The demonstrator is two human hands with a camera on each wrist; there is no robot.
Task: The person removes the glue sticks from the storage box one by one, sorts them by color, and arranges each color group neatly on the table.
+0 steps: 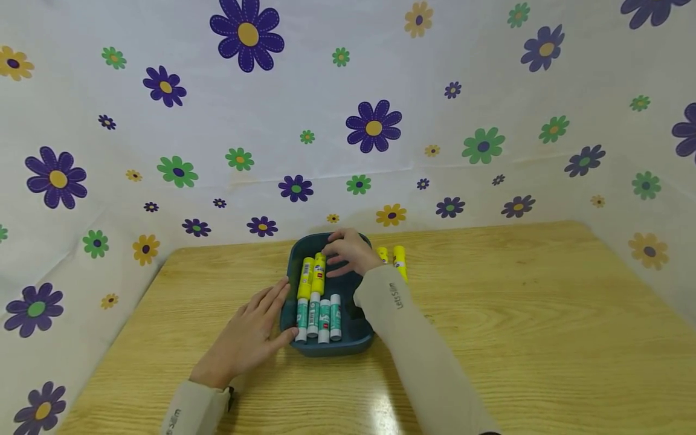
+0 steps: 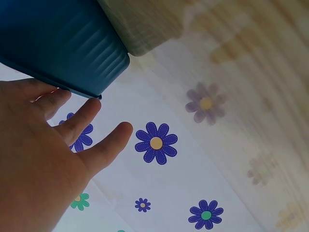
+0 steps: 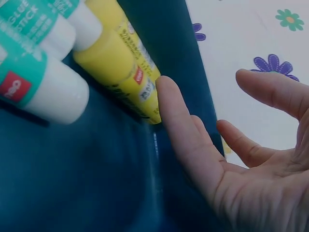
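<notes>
A dark blue tray point(image 1: 328, 348) sits mid-table and holds several glue sticks: two yellow ones point(image 1: 312, 276) at the far left and several white-and-teal ones point(image 1: 319, 319) in front. My left hand point(image 1: 272, 314) lies flat on the table with straight fingers against the tray's left wall point(image 2: 63, 43). Over the tray's far end, my right hand point(image 1: 339, 257) is spread with relaxed fingers. One fingertip point(image 3: 164, 87) touches the end of a yellow glue stick point(image 3: 120, 63) inside the tray. Neither hand grips anything.
Two more yellow glue sticks point(image 1: 399, 260) lie on the wooden table point(image 1: 516, 314) just right of the tray, partly behind my right wrist. A flower-print cloth point(image 1: 375, 127) walls the table at the back and both sides.
</notes>
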